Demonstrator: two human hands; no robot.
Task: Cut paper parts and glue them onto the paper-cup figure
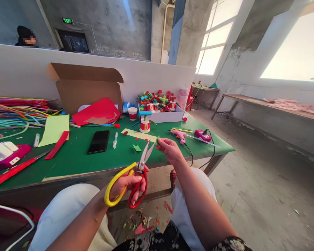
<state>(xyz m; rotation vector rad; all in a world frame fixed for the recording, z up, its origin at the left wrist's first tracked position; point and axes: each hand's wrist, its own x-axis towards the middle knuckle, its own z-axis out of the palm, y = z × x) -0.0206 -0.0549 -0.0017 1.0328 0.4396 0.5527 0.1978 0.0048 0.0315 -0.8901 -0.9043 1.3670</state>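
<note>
My left hand is wrapped through the handles of a pair of scissors, one handle yellow and one red. The blades are spread apart and point up and away from me. Between the fingertips of my right hand is a small piece of green paper, just right of the blade tips. Another green paper scrap lies on the table left of the blades. Beyond them stands a red and white paper cup figure with a blue roll on top and coiled arms, touched by neither hand.
On the green table are a phone, a white pen, a pink glue gun with its cord, and red-handled scissors. A white box holds several cup figures. Scraps litter the floor. A person is behind the partition.
</note>
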